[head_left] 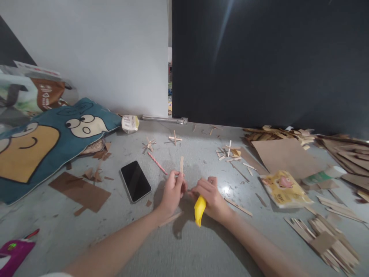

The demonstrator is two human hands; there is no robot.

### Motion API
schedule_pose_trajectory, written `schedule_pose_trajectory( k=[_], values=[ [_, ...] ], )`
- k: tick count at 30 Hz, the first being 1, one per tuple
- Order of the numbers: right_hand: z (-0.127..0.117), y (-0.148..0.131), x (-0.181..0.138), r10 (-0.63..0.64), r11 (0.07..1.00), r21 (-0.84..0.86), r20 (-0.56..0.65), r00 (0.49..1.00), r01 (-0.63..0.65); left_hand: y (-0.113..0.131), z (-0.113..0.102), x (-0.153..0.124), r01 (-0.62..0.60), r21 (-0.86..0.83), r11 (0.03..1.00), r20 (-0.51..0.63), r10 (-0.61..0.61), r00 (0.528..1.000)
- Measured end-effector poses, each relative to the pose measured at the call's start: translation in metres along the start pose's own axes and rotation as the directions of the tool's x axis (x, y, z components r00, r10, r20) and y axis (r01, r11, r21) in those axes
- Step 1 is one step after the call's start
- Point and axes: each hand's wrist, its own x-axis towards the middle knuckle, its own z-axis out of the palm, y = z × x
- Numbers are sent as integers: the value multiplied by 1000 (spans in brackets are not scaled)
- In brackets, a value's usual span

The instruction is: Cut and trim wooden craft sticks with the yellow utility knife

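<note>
My left hand point(173, 192) is closed around a thin wooden stick point(181, 164) that points up and away from me. My right hand point(211, 197) is closed on a yellow-handled tool point(199, 209), whose handle sticks out below the palm; its tip is hidden between my hands. The two hands meet over the grey surface point(184, 246), fingertips almost touching. A black phone point(135, 181) lies just left of my left hand, and a pink striped straw point(157, 163) lies beyond it.
A blue cartoon cushion point(43, 146) fills the left. Brown cardboard pieces point(82, 192) lie near it. Small stick crosses point(175, 138) sit farther back. A yellow packet point(284, 188), a cardboard sheet point(288, 156) and piles of wooden sticks point(328, 240) crowd the right.
</note>
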Motion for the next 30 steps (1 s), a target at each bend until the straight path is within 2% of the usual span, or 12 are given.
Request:
schedule_pose_trajectory(
  k=[3, 5, 8, 11, 14, 17, 20, 22, 25, 28, 30],
  values=[
    [0, -16, -2, -149, 988, 74, 252, 956, 135, 3, -1, 1, -4, 6, 1000, -23, 4, 1000],
    [1, -23, -3, -172, 985, 59, 333, 927, 162, 5, -1, 1, -7, 5, 1000, -29, 7, 1000],
    [2, -22, -5, -176, 983, 7, 338, 925, 184, 6, -1, 2, -12, 1, 1000, -34, 12, 999],
    [-2, -15, -7, -185, 981, -11, 264, 947, 194, 5, -1, 3, -3, 2, 1000, -47, 3, 999],
    [-8, -10, -7, -86, 994, -46, 217, 972, 98, 4, -1, 4, 6, 23, 1000, -58, -5, 998],
    [-16, -10, -2, 25, 991, -133, 306, 952, 16, 3, -1, 6, -17, 27, 999, -44, 18, 999],
    [-29, -7, -1, 51, 986, -165, 357, 933, 9, 2, -1, 7, -18, 12, 1000, -38, 18, 999],
    [-42, 3, -11, 132, 973, -222, 301, 944, -66, 0, 0, 8, 0, 19, 1000, -41, 1, 999],
    [-59, 25, -49, 334, 878, -391, 91, 938, -275, -2, -1, 8, -8, 41, 999, -23, 8, 1000],
    [-62, 40, -94, 499, 727, -503, -83, 863, -468, -4, 0, 8, -42, 50, 998, 3, 42, 999],
    [-59, 42, -111, 585, 689, -462, -101, 805, -558, -5, 0, 8, -62, 52, 997, 15, 61, 998]
  ],
)
